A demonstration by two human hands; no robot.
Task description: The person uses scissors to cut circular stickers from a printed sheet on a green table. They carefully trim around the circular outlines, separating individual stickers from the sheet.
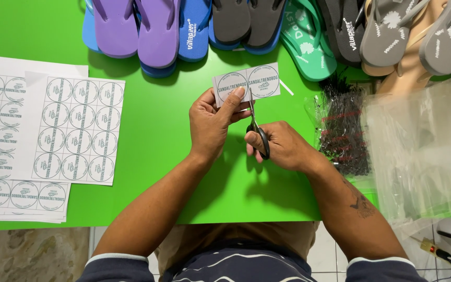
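Over the green table [147, 120] my left hand [212, 122] pinches a small white paper label [247, 83] printed with two round designs, thumb on its lower left corner. My right hand [280, 146] grips black-handled scissors [257, 130], fingers through the loops. The blades point up and meet the label's lower edge between the two circles.
Printed sheets of round labels [74, 130] lie stacked at the left. A row of flip-flops [267, 26] in purple, blue, grey, teal and beige lines the far edge. Clear plastic bags [424, 146] and a bundle of black ties [343, 128] sit at the right.
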